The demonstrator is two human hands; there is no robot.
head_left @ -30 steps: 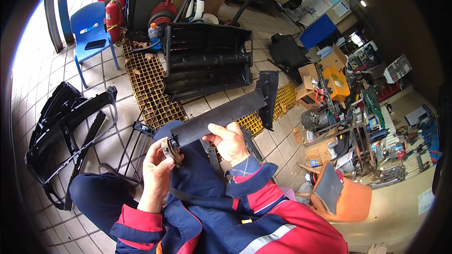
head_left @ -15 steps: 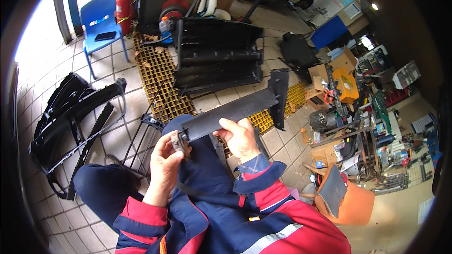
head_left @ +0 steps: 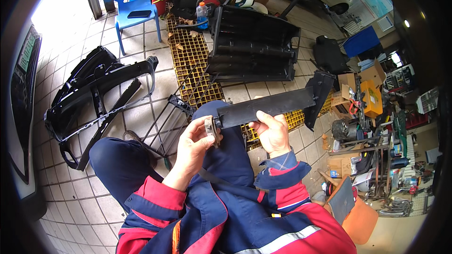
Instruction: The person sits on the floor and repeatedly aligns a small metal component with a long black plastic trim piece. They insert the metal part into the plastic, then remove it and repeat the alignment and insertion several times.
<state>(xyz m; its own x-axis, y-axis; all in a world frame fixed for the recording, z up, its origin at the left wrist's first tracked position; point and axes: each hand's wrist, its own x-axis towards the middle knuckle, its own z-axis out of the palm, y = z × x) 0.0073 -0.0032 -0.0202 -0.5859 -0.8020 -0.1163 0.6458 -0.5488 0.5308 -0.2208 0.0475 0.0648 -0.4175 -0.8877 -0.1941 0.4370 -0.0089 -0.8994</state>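
A long black plastic panel [head_left: 282, 105] lies slantwise above my knee, with a wider crosspiece at its far right end. My right hand [head_left: 274, 136] grips its lower edge near the middle, thumb on the upper face and fingers underneath. At the panel's near left end, my left hand [head_left: 190, 146] pinches a grey-brown roll of tape [head_left: 211, 130] between thumb and fingers. The roll stands on edge close against the panel's end. Whether a strip of tape sticks to the panel, I cannot tell.
Black car body trim [head_left: 101, 99] lies on the tiles at left, beside a car's front [head_left: 28, 127]. A large black slatted part [head_left: 254, 44] rests ahead by yellow floor grating [head_left: 188, 61]. A blue chair [head_left: 134, 0] holds a phone. Cluttered tools and an orange chair [head_left: 360, 221] stand right.
My view has turned left, so the scene sits farther right and a car front shows at the left rim. Both hands keep their holds on the tape roll and the panel.
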